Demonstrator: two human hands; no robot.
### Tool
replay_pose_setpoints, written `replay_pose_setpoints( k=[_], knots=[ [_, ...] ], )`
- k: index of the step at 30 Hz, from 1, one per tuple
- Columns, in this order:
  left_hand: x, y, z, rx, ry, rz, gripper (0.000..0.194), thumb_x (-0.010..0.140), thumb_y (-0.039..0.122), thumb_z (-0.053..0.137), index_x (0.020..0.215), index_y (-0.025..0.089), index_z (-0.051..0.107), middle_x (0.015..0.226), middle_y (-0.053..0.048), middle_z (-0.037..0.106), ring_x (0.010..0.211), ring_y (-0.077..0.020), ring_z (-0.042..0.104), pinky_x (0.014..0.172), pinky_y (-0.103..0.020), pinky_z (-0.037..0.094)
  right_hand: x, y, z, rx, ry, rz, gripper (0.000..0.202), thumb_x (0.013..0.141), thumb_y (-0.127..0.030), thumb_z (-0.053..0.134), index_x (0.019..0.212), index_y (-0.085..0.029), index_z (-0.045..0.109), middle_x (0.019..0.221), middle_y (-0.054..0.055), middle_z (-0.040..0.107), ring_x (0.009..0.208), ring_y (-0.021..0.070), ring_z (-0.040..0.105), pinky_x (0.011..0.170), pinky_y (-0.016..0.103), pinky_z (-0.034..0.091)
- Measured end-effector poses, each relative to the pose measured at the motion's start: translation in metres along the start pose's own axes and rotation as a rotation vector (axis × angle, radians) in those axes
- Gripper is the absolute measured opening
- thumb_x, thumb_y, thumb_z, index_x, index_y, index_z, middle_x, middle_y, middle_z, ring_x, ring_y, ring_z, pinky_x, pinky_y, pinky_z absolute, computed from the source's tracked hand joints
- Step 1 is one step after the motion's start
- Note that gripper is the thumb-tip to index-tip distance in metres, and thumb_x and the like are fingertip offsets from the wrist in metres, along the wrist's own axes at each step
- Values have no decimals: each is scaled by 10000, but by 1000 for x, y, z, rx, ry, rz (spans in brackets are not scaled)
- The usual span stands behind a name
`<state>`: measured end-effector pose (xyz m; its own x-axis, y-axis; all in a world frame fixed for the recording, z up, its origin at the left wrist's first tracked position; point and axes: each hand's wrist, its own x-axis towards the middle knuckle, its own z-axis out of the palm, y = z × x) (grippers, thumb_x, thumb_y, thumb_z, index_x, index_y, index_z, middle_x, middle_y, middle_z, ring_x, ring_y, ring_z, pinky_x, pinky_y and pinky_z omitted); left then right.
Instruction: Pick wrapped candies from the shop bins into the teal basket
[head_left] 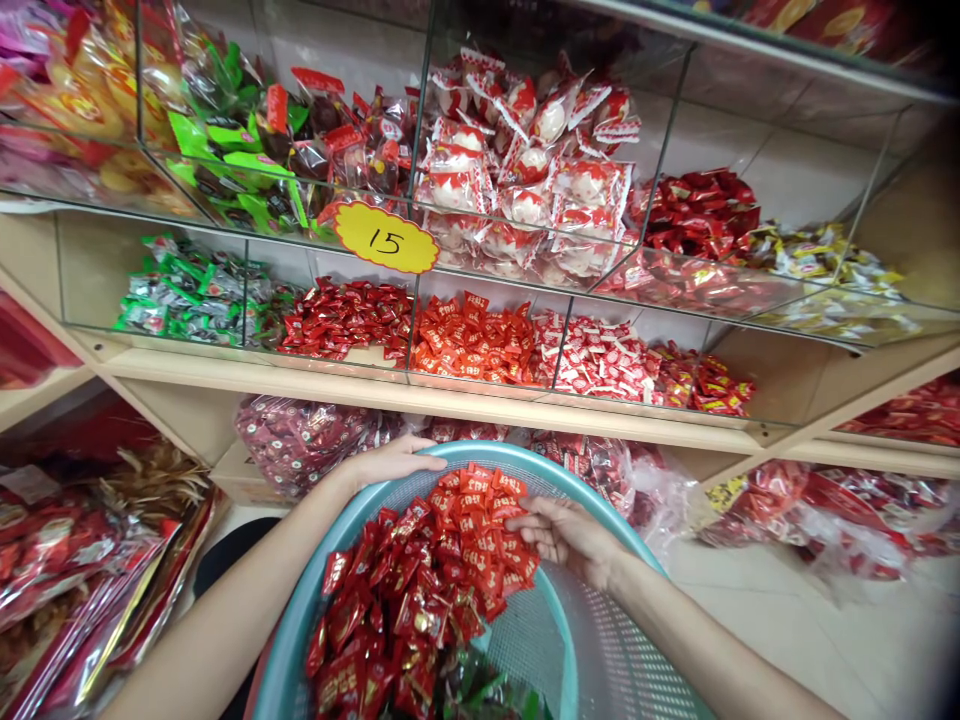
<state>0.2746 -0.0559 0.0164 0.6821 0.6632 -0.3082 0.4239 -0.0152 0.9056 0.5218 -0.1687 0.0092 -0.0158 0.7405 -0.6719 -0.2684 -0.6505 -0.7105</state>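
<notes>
My left hand (390,462) is closed on the far left rim of a teal plastic basket (330,535) with meshed walls. Inside the basket, my right hand (566,538) has its fingers curled against the right edge of a heap of orange-red wrapped candies (480,520). Whether anything is within those fingers is hidden. Darker red wrapped candies (397,600) fill the basket's left side. Green and dark packets (487,690) lie near the bottom of the view.
Glass-divided shelves ahead hold orange-red candies (472,340), dark red candies (349,318), white-and-red candies (600,355) and green packets (191,290). A yellow tag (386,237) reads 15. Beneath the wooden shelf edge (450,395) lie bagged sweets (300,440); more packages (67,560) sit left.
</notes>
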Motion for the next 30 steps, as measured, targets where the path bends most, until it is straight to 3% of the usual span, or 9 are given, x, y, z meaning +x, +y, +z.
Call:
replay_pose_setpoints(
  k=[7, 16, 18, 20, 23, 27, 30],
  knots=[
    [0, -1, -1, -9, -2, 3, 417, 711, 467, 557, 981, 159, 634, 869, -20, 663, 678, -147, 569, 573, -220, 402, 1, 2, 1, 3, 7, 4, 203, 715, -240, 661, 800, -133, 511, 682, 60, 681, 472, 61, 583, 399, 120, 437],
    [3, -6, -1, -32, 19, 4, 410, 699, 460, 571, 969, 159, 635, 854, -9, 662, 691, -147, 567, 589, -217, 408, 3, 5, 6, -198, 92, -129, 317, 646, -365, 703, 744, -130, 514, 636, 57, 666, 454, 63, 572, 353, 108, 369],
    [4, -9, -1, -27, 13, 36, 395, 700, 455, 572, 950, 156, 643, 854, -9, 662, 699, -148, 568, 612, -218, 413, 3, 5, 6, -259, 107, -195, 344, 645, -416, 688, 726, -134, 508, 606, 56, 658, 443, 77, 569, 346, 124, 357],
    [6, -11, -2, -25, 11, 46, 388, 698, 454, 575, 935, 154, 647, 847, -11, 663, 696, -148, 569, 619, -219, 414, 1, 0, 8, -363, 104, -361, 360, 655, -461, 660, 691, -142, 499, 557, 45, 639, 418, 89, 556, 346, 148, 352],
    [6, -11, -1, -58, 9, 33, 378, 690, 452, 586, 913, 152, 645, 805, -6, 660, 646, -135, 559, 589, -214, 411, -4, -25, 19, -546, 115, -706, 363, 702, -508, 589, 666, -159, 494, 511, 19, 607, 380, 96, 518, 372, 192, 366],
    [3, -9, -1, -119, -7, 21, 351, 684, 434, 601, 902, 162, 650, 786, 6, 658, 641, -129, 556, 599, -213, 414, -2, -87, 45, -857, 214, -1066, 338, 774, -510, 497, 735, -176, 530, 581, 5, 609, 474, 112, 539, 492, 230, 407],
    [2, -7, -1, -136, -12, 22, 358, 675, 435, 611, 900, 161, 655, 801, 0, 663, 670, -140, 566, 625, -220, 419, 17, -133, 66, -1180, 437, -1143, 303, 792, -480, 487, 857, -190, 550, 688, 26, 633, 647, 157, 588, 615, 265, 417]
  ],
)
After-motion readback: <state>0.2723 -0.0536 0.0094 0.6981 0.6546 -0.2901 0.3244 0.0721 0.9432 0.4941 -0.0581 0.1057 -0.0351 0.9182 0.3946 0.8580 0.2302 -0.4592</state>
